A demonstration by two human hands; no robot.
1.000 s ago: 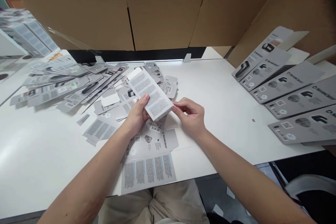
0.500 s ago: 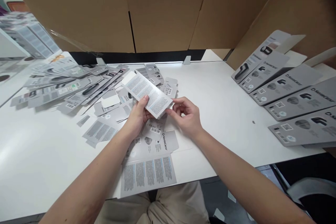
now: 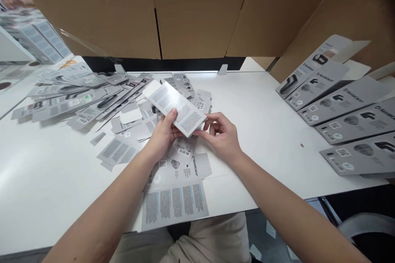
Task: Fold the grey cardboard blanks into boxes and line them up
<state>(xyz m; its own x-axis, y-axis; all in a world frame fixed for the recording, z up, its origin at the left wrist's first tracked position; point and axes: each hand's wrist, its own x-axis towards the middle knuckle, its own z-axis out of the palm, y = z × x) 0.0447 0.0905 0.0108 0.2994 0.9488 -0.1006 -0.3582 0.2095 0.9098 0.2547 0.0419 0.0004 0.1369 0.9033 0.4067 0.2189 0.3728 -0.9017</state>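
Your left hand (image 3: pixel 162 134) grips the folded carton (image 3: pixel 177 108) with the thumb on top, held just above the counter (image 3: pixel 262 131), while your right hand (image 3: pixel 222 135) pinches its near end — keep that corner square and press the flap in evenly. The carton looks closed along its sides, so its inside is hidden; finished cartons (image 3: pixel 339 102) lie overlapped at your right — flat blanks (image 3: pixel 83 96) at your left.

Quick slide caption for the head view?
Left hand and right hand hold a folded grey carton above flat cartons on a white table.
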